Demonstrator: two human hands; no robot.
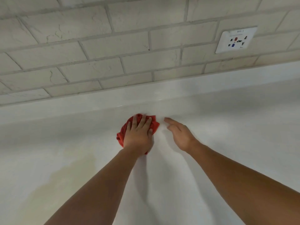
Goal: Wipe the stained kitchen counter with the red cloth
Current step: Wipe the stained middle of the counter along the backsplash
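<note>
Wiping the back of the bench, stain not yet reached

Left hand [138,133] lies flat with fingers spread and straight, pressing the bunched red cloth [155,125] onto the white bench [227,127] close to its raised back edge. Right hand [180,135] is just beside the cloth, fingers straight and relaxed, holding nothing; whether it touches the surface I cannot tell. Nearer the person and to the left, a pale yellowish stain [65,172] spreads across the bench, well apart from the cloth. By my reading that patch remains to be wiped. No containers are in view.
</note>
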